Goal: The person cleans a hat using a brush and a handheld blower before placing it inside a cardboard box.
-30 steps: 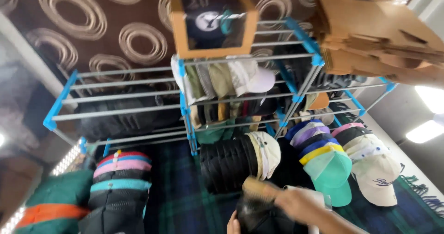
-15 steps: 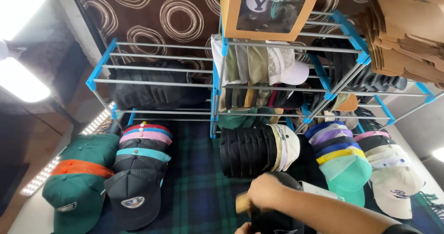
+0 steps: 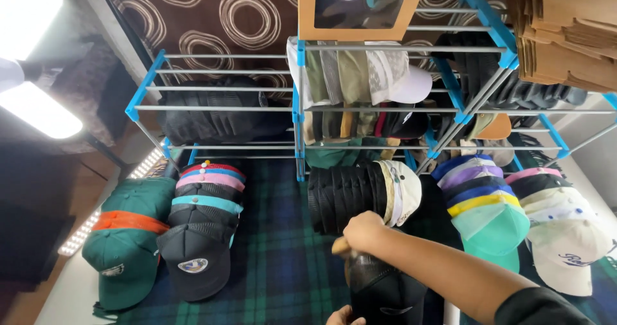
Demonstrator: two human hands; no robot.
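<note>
**Hands on a black cap among stacked caps**

A dark green plaid cloth (image 3: pixel 276 267) covers the table, before blue-and-grey wire racks (image 3: pixel 295 106) and a brown wall with circles. The left hand (image 3: pixel 344 315) is cut off at the lower edge, so its grip cannot be judged. The right hand (image 3: pixel 363 230) is closed as a fist on top of the black cap (image 3: pixel 385 293), which lies directly under it.

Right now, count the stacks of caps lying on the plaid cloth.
5: green stack far left, multicoloured stack beside it, black stack centre, colourful stack right, pale stack far right. Others may be hidden.
</note>
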